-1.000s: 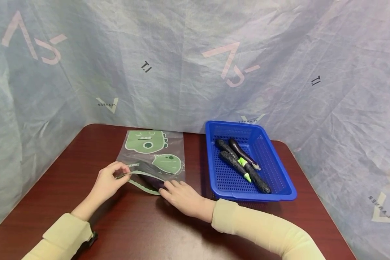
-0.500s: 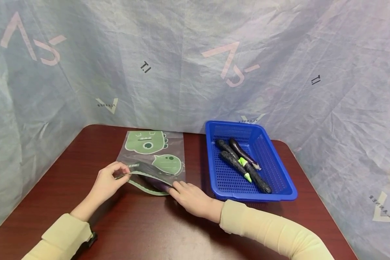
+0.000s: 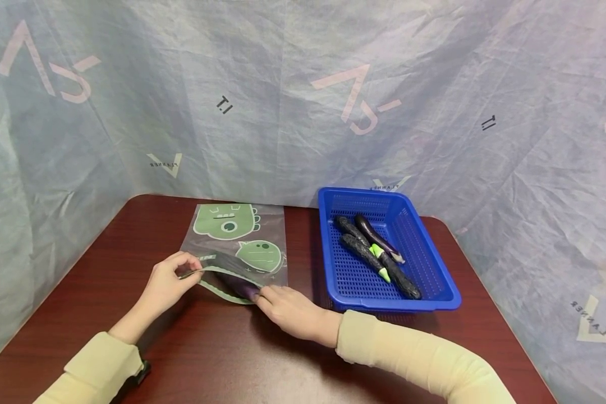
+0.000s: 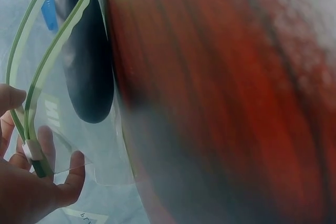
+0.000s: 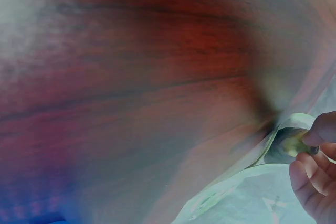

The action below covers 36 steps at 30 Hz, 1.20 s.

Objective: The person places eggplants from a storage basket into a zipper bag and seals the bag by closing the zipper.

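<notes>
A clear zip bag [image 3: 234, 230] with green dinosaur prints lies flat on the table, its green-edged mouth parted towards me. My left hand [image 3: 174, 280] pinches the left corner of that mouth; in the left wrist view the thumb and fingers close on the zip strip beside a white slider [image 4: 32, 149]. Inside the mouth lies a dark purple eggplant [image 3: 236, 283], most of it under the bag's film. At the mouth's right end my right hand [image 3: 295, 314] grips the eggplant's stem end, with thumb and fingertips around the stem [image 5: 296, 145] in the right wrist view.
Right of the bag stands a blue perforated basket [image 3: 328, 269]. In it lie another eggplant [image 3: 376, 235] and several dark, bumpy vegetables [image 3: 361, 251] with bright green ends. A printed grey cloth [image 3: 252, 112] hangs behind and beside the brown table [image 3: 207, 359].
My right hand shifted right along the bag mouth, then slightly back left, and more of the eggplant's end now shows. The left hand and the basket stay in place.
</notes>
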Each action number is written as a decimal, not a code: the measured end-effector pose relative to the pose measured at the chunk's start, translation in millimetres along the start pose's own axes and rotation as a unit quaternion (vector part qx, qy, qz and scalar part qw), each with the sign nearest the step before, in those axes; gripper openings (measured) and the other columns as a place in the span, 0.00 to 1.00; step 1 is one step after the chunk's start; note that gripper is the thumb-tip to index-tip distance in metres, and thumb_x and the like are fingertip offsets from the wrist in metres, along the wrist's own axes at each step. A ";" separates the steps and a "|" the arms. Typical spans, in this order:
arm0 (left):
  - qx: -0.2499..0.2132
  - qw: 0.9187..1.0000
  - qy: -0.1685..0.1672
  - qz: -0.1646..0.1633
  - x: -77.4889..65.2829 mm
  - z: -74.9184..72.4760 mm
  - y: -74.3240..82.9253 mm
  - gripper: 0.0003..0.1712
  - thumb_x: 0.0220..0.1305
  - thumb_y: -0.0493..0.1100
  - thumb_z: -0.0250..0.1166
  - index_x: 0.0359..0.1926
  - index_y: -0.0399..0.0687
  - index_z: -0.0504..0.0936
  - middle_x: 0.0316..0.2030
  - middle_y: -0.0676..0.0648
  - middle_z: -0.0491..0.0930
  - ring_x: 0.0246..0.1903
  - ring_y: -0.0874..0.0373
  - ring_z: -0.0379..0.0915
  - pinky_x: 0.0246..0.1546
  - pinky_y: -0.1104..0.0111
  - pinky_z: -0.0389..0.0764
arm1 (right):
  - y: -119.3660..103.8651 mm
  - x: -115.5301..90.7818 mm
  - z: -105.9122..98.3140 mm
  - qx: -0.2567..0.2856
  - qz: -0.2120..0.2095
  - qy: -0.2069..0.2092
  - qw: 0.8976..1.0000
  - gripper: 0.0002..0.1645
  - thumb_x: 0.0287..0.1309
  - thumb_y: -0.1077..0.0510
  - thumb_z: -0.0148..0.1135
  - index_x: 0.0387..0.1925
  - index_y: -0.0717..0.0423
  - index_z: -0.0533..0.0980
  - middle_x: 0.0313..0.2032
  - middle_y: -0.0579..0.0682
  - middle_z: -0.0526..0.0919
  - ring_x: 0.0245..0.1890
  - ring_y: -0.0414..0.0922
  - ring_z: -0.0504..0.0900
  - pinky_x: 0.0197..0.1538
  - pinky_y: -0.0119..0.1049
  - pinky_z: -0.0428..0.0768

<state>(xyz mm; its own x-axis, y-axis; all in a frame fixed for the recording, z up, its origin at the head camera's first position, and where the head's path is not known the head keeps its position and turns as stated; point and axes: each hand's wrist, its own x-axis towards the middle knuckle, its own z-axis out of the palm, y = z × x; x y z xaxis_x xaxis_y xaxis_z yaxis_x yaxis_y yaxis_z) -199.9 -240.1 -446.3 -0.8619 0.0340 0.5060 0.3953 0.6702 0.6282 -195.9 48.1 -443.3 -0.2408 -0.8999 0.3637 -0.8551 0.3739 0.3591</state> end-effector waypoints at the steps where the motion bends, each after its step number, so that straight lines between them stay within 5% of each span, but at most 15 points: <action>1: 0.000 1.000 0.000 0.000 0.2 0.0 0.5 0.12 0.42 0.33 0.68 0.23 0.55 0.77 0.24 0.58 0.73 0.27 0.65 0.69 0.31 0.76 0.69 | -0.2 1.4 0.5 -0.004 -0.004 0.004 1.000 0.15 0.57 0.62 0.44 0.43 0.56 0.73 0.36 0.45 0.71 0.34 0.41 0.73 0.36 0.32 0.73; 17: -0.001 1.000 -0.007 0.009 3.4 3.0 3.6 0.06 0.45 0.37 0.68 0.24 0.51 0.78 0.24 0.57 0.73 0.27 0.62 0.70 0.30 0.73 0.71 | -2.2 27.3 4.7 -0.050 0.002 -0.028 0.998 0.14 0.58 0.62 0.38 0.37 0.52 0.72 0.35 0.44 0.70 0.34 0.40 0.72 0.35 0.31 0.72; 36: -0.008 1.000 0.004 0.014 6.2 6.2 3.7 0.12 0.41 0.35 0.69 0.23 0.54 0.76 0.23 0.58 0.72 0.28 0.60 0.71 0.30 0.71 0.70 | -0.6 51.4 18.1 -0.094 -0.004 0.007 0.996 0.07 0.56 0.62 0.48 0.29 0.50 0.73 0.31 0.43 0.70 0.32 0.39 0.71 0.26 0.27 0.72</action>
<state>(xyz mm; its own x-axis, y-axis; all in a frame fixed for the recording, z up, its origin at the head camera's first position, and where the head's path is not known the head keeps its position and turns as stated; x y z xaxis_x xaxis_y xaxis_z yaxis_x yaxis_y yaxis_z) -205.7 -232.8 -444.5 -0.8476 0.0470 0.5285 0.4245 0.6576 0.6223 -216.1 -2.4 -440.3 -0.2273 -0.9003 0.3713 -0.7562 0.4034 0.5152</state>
